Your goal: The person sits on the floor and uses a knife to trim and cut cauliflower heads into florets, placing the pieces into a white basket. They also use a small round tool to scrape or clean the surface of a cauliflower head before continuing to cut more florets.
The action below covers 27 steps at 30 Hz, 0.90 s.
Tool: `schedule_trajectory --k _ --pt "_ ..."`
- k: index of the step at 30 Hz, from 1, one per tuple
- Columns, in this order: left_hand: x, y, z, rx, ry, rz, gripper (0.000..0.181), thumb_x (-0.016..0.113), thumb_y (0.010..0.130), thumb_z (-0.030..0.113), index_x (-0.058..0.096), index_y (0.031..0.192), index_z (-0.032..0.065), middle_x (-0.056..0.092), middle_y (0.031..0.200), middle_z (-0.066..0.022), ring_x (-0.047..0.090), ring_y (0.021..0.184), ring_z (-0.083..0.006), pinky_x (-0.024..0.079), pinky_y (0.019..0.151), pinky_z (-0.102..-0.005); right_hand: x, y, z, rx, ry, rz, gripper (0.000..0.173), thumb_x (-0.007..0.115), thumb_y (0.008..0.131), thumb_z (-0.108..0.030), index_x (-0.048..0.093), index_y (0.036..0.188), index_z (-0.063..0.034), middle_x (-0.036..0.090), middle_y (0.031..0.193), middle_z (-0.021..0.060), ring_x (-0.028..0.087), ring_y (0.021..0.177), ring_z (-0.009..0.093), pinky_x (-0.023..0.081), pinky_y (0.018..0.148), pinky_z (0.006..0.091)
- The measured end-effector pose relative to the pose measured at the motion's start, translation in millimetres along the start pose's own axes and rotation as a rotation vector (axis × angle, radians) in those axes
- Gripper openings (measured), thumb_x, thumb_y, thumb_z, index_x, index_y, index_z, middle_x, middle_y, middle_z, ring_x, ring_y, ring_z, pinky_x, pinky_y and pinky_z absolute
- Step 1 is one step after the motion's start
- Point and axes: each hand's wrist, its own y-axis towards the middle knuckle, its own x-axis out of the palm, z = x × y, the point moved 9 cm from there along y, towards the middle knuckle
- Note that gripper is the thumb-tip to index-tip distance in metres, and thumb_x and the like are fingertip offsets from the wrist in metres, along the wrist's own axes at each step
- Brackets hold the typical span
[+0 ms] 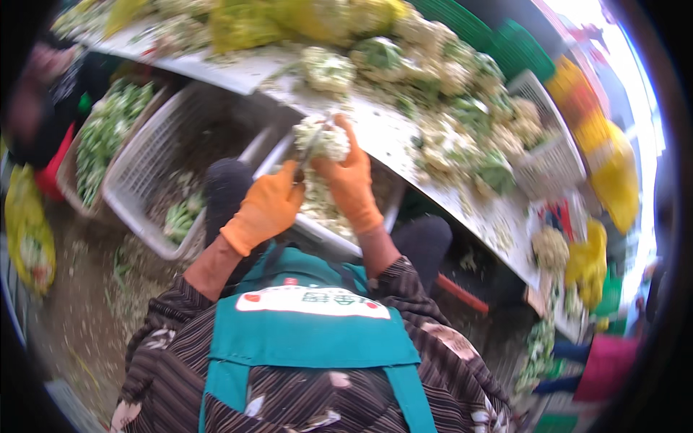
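Both my hands wear orange gloves. My left hand (265, 208) grips a knife (309, 147), whose narrow blade slants up across a cauliflower piece (337, 145). That piece is held by my right hand (352, 181), with a finger raised along its far side. Blur hides exactly how far the blade goes in. Beneath my hands, between my knees, a white plastic crate (335, 238) holds pale cut florets (319, 208). Just beyond, a trimmed cauliflower head (328, 70) sits on the white tabletop (381, 130).
Cauliflowers with leaves (449, 140) heap along the table beside a white basket (549, 170). To my left stand a crate of trimmings (146, 216) and a box of green leaves (108, 135). Yellow bags (260, 21) lie at the back. Other people's limbs show at both sides.
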Motion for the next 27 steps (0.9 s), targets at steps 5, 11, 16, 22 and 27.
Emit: schedule_trajectory --k 5,11,16,22,27 --pt "84.3 27.0 3.1 -0.357 -0.507 -0.412 0.023 0.053 0.095 0.017 0.055 0.110 0.0000 0.063 0.064 -0.0162 0.061 0.044 -0.0249 0.050 0.046 -0.0380 -73.8 -20.0 62.1 0.112 0.351 0.182 0.063 0.057 0.081 0.009 0.045 0.143 0.0000 0.061 0.111 0.0052 0.060 0.098 0.014 0.049 0.087 0.0281" --pt "153.9 31.3 -5.8 -0.481 -0.655 -0.728 0.023 0.049 0.095 0.021 0.056 0.107 0.0034 0.059 0.066 -0.0053 0.055 0.044 -0.0163 0.047 0.042 -0.0305 -136.2 -31.0 117.9 0.169 0.101 0.358 0.073 0.064 0.081 -0.001 0.038 0.149 0.0043 0.056 0.136 0.0136 0.058 0.112 0.018 0.049 0.094 0.0287" --pt "185.8 27.8 -40.8 -0.286 -0.275 -0.555 0.024 0.052 0.094 0.023 0.055 0.106 0.0028 0.067 0.080 -0.0207 0.066 0.069 -0.0388 0.053 0.064 -0.0473 -144.7 -26.1 128.6 0.160 -0.042 0.401 0.083 0.060 0.084 0.001 0.018 0.155 0.0038 0.059 0.123 0.0145 0.062 0.099 0.019 0.052 0.085 0.0291" --pt "154.3 38.5 -72.7 -0.274 0.028 -0.268 0.029 0.058 0.092 0.025 0.055 0.111 0.0026 0.068 0.086 -0.0287 0.066 0.084 -0.0477 0.052 0.076 -0.0530 -127.8 -29.6 69.4 0.128 -0.586 0.329 0.085 0.074 0.082 -0.027 0.033 0.151 0.0023 0.056 0.136 0.0270 0.059 0.122 0.036 0.047 0.101 0.0401" --pt "136.9 37.3 -86.1 -0.339 -0.108 -0.219 0.024 0.059 0.094 0.024 0.057 0.106 0.0028 0.067 0.073 -0.0187 0.065 0.061 -0.0332 0.051 0.060 -0.0446 -195.4 -26.0 -2.3 -0.090 -1.269 0.582 0.061 0.074 0.084 -0.031 0.056 0.135 -0.0012 0.062 0.125 0.0226 0.063 0.109 0.038 0.051 0.092 0.0418"
